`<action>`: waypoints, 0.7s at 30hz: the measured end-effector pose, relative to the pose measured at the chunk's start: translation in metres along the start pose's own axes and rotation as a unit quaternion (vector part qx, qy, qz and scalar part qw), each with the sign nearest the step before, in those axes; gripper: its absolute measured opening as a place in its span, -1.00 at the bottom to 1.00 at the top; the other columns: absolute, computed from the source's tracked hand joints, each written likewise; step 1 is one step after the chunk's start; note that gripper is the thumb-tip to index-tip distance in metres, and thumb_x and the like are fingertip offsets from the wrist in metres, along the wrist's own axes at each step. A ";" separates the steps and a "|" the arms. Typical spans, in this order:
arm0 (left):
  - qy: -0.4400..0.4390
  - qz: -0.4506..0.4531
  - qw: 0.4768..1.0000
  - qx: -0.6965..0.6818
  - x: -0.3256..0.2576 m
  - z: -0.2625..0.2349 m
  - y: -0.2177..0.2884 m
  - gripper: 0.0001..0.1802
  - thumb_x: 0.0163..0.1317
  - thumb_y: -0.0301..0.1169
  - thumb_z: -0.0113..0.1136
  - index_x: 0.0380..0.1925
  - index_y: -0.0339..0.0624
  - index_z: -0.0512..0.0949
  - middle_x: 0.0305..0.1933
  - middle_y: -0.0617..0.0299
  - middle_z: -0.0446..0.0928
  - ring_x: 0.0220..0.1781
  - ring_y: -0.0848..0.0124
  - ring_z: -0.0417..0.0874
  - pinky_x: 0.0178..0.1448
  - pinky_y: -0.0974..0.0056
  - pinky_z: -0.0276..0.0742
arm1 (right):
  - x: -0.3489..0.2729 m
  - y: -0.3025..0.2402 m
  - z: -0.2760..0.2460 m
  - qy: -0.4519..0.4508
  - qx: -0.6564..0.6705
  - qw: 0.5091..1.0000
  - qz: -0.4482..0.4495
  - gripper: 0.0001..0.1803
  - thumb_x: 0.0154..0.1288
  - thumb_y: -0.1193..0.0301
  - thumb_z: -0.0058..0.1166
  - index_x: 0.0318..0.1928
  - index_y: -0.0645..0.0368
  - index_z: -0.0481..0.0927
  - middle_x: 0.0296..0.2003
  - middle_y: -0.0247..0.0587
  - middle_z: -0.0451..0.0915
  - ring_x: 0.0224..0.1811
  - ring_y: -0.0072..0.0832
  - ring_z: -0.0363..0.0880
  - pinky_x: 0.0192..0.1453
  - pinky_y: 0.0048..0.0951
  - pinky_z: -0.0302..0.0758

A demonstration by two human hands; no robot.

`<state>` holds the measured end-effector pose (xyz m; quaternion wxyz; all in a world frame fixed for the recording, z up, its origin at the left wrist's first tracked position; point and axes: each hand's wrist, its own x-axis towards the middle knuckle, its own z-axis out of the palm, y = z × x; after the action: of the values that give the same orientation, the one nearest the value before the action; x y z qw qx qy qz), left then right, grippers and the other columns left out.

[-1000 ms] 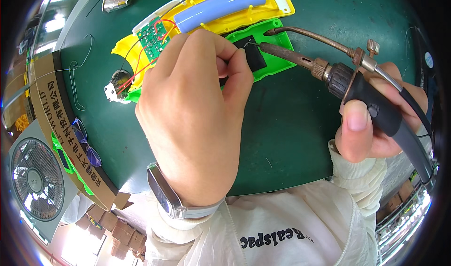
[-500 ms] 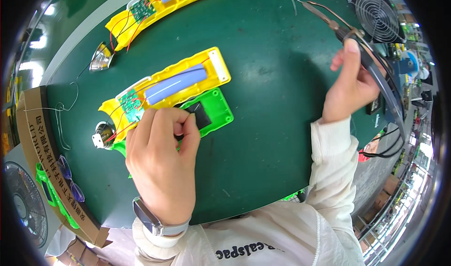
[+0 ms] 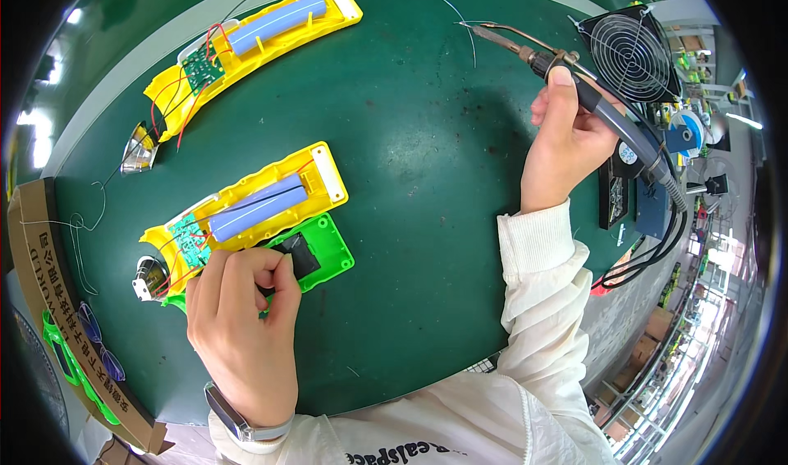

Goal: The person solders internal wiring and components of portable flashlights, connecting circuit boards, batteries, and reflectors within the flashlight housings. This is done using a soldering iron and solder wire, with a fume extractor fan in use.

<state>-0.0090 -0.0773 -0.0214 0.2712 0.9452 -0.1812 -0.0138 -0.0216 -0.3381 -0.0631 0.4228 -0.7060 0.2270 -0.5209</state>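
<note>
Two yellow housings on the green mat: near housing just above the left hand, whose fingers pinch a black part on the one green cover; far housing beyond. Right hand closed round the one soldering iron, lifted well right. Step looks like seating the part; soldering next needs a steady tip.

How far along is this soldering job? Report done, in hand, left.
Done: the near yellow housing already holds its blue battery cell and green circuit board, wires attached. In hand: the left hand pinches a small black part on the green cover; the right hand holds the soldering iron away. Left: housing open, cover not fitted.
</note>
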 end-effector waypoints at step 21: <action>0.004 -0.007 1.000 0.002 -0.001 0.000 0.000 -0.78 -0.07 -0.63 0.33 -0.49 -0.14 0.47 -0.54 0.33 0.34 -0.54 0.39 0.29 -0.36 0.26 0.29 | 0.001 0.006 -0.001 -0.020 -0.038 0.999 -0.021 -0.71 0.26 0.39 0.26 -0.21 0.27 0.42 -0.58 -0.28 0.52 -0.60 -0.64 0.48 -0.55 -0.65 0.38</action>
<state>-0.0097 -0.0775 -0.0216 0.2703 0.9470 -0.1735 -0.0120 -0.0217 -0.3426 -0.0678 0.3885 -0.7365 0.2232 -0.5068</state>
